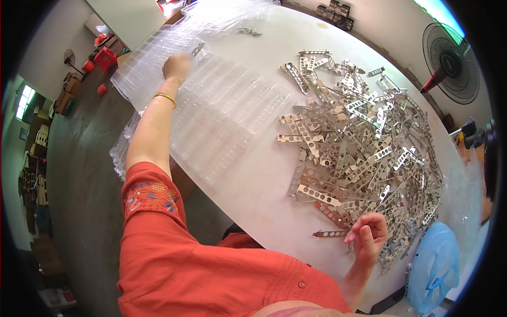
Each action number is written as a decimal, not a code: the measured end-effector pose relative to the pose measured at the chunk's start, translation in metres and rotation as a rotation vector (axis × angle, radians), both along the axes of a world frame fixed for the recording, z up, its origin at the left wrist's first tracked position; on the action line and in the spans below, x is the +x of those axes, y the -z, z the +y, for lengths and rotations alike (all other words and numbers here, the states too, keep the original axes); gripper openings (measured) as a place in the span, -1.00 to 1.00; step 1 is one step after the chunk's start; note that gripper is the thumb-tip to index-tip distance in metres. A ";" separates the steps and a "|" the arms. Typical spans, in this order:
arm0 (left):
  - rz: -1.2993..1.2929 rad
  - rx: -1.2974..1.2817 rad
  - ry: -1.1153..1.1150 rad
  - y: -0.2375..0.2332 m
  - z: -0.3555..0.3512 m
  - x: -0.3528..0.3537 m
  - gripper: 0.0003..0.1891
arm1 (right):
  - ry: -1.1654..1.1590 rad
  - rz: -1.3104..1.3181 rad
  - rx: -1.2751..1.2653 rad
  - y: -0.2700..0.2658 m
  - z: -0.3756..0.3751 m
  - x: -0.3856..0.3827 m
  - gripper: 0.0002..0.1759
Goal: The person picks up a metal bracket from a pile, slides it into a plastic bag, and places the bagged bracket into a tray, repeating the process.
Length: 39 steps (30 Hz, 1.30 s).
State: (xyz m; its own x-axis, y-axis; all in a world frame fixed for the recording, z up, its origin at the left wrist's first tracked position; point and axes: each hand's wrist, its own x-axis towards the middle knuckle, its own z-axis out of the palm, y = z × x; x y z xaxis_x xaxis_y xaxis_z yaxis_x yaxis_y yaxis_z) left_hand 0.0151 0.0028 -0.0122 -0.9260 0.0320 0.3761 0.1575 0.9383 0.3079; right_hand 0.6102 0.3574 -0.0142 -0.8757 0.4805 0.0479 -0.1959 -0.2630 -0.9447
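My left hand (177, 65) reaches out over a clear plastic tray (222, 116) with long slots, at the table's far left. It is shut on a small perforated metal bracket (198, 49), held at the fingertips. My right hand (369, 235) rests at the near edge of a large pile of metal brackets (364, 142). Its fingers are curled and touch the brackets at the pile's edge. I cannot tell if it grips one. A single bracket (330, 233) lies just left of that hand.
The white table (264, 195) carries stacked clear trays (158, 47) at its far left edge. A couple of loose brackets (249, 31) lie at the far side. A standing fan (451, 63) is at the right, a blue fan (435, 267) near the bottom right.
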 end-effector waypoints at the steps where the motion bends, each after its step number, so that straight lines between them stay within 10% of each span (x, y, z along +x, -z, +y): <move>1: -0.001 0.002 0.004 0.004 0.003 -0.002 -0.82 | 0.002 -0.005 0.000 0.000 0.000 -0.001 -0.64; 28: -0.085 -0.376 0.119 0.039 -0.008 -0.053 -0.64 | 0.018 -0.028 0.021 -0.004 0.002 0.000 -0.78; 33: 0.079 -0.258 0.354 -0.015 0.023 -0.012 -0.65 | 0.117 0.067 0.026 -0.008 0.002 0.004 -0.87; 39: 0.089 0.161 0.769 -0.086 0.102 0.210 -0.78 | 0.201 0.148 0.033 -0.002 0.005 0.010 -0.87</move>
State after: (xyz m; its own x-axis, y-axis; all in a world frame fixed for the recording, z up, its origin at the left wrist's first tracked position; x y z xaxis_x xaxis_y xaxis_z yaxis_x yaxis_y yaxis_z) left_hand 0.2253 0.1045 0.0738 -0.6324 0.5900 0.5020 0.7743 0.5013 0.3862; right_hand 0.6198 0.3625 -0.0122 -0.7447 0.6407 0.1871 -0.3781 -0.1738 -0.9093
